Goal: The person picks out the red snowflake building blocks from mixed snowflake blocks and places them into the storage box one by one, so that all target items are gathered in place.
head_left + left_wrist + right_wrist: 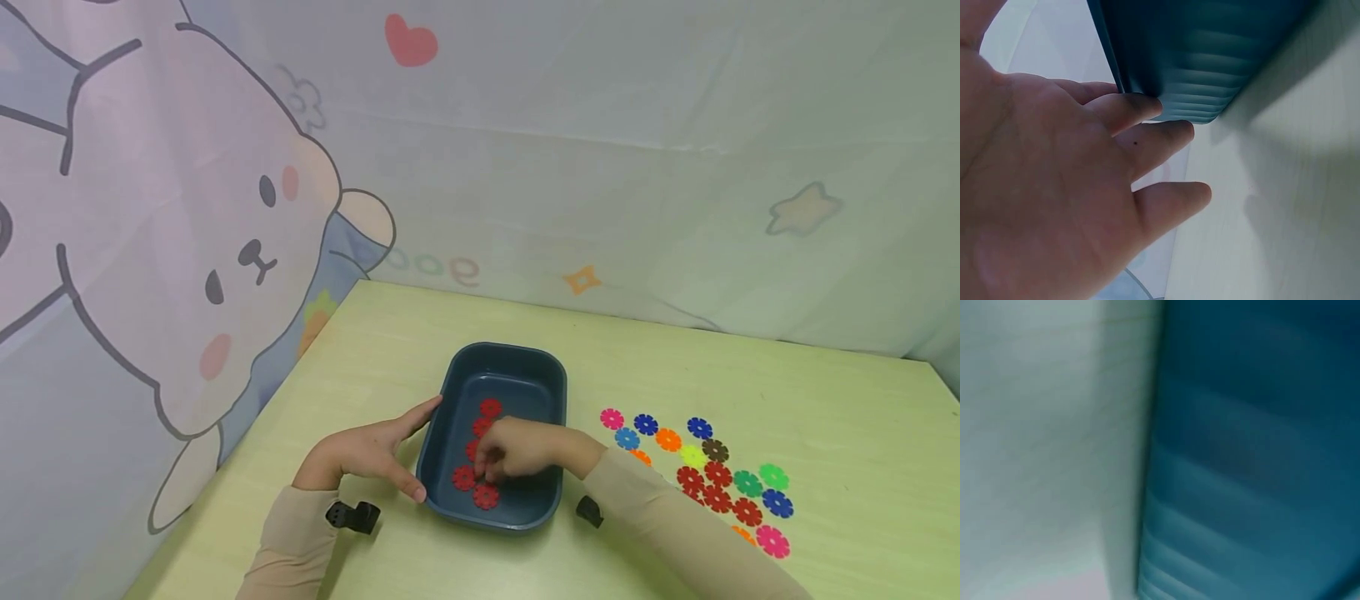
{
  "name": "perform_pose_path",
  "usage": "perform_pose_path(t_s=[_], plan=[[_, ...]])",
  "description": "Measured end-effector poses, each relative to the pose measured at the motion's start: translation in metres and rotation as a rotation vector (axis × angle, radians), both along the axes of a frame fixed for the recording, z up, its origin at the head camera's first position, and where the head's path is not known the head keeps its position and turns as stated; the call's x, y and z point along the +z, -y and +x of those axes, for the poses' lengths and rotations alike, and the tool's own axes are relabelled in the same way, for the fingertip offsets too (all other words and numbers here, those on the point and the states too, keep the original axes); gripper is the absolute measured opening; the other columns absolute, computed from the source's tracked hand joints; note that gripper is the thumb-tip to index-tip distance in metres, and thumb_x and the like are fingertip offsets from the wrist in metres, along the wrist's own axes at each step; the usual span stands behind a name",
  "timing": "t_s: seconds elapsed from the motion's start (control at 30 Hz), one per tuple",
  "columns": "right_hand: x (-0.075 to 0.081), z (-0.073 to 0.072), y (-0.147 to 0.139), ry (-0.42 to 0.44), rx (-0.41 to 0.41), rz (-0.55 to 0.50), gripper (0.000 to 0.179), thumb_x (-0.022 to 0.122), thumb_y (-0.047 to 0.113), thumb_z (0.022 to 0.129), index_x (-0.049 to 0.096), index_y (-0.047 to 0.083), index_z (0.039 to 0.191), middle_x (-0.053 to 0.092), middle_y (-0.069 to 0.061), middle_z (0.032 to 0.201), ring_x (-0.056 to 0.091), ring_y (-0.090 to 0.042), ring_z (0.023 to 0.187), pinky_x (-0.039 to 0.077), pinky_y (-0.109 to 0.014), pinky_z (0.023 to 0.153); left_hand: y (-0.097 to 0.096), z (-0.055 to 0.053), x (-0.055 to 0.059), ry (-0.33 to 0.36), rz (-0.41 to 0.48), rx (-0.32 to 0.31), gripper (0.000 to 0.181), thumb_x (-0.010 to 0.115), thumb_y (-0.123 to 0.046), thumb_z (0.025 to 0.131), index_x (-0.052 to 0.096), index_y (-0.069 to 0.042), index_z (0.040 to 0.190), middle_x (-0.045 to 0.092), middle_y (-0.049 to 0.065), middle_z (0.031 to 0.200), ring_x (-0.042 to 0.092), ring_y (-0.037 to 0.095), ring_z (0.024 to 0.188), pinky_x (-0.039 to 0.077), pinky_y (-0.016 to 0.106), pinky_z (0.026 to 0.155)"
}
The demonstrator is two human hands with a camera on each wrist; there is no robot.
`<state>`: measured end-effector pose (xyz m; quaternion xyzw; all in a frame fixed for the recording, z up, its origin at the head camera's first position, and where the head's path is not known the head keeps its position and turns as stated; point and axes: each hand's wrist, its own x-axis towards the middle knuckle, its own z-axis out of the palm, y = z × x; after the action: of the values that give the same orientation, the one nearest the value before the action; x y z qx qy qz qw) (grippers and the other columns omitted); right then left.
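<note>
A dark blue rectangular plastic tub [561,400] stands on the table, with several red notched plastic discs [486,497] lying on its floor. My left hand [369,450] is at its left side, thumb and fingers spread, fingertips against the outer wall. In the left wrist view, the fingers [1166,140] look fairly straight beside the tub's ribbed wall [1204,81]. Reaching in over the right rim, my right hand [521,448] has its fingers bent down among the red discs. Whether it pinches one I cannot tell. The right wrist view shows only the tub's outer wall [1241,487] and pale tabletop.
Right of the tub lies a loose spread of notched discs: pink [612,418], blue [701,427], orange [667,439], yellow [693,455], brown [715,450], green [747,483] and red [717,498]. My right forearm [660,525] passes over part of them. A printed curtain [600,167] hangs behind the table [847,400].
</note>
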<state>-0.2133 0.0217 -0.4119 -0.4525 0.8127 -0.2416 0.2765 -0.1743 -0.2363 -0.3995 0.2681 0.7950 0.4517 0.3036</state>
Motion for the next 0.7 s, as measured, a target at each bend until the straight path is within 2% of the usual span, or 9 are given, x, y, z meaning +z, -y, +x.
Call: perform_pose_path(t_s=[0.2,0.5,0.7], plan=[[0.016,-0.005,-0.015,-0.017,-0.011,-0.097,0.014,0.069,0.008,0.088,0.072,0.004,0.102,0.069,0.004,0.089,0.059,-0.001,0.079,0.05,-0.019,0.077,-0.001,-0.002,0.0,0.003,-0.012,0.003,0.126,0.085,-0.032,0.073,-0.007,-0.008,0.155,-0.003,0.014,0.161,0.001,0.036,0.147,0.012,0.058,0.114],[0.042,-0.004,-0.042,0.021,-0.069,-0.205,0.021,0.07,0.009,0.088,0.068,0.002,0.107,0.068,-0.008,0.102,0.062,-0.007,0.089,0.051,-0.02,0.082,0.0,-0.002,0.0,0.01,0.002,0.008,0.126,0.086,-0.03,0.073,-0.007,-0.006,0.155,-0.002,0.015,0.161,0.001,0.037,0.147,0.011,0.057,0.114],[0.053,0.0,-0.064,-0.007,-0.092,-0.251,0.02,0.071,0.012,0.088,0.068,0.006,0.107,0.066,0.0,0.101,0.063,-0.007,0.088,0.053,-0.025,0.081,0.0,-0.003,0.0,0.005,0.007,0.006,0.126,0.086,-0.03,0.072,-0.006,-0.006,0.155,-0.002,0.015,0.161,0.0,0.036,0.147,0.01,0.057,0.115]])
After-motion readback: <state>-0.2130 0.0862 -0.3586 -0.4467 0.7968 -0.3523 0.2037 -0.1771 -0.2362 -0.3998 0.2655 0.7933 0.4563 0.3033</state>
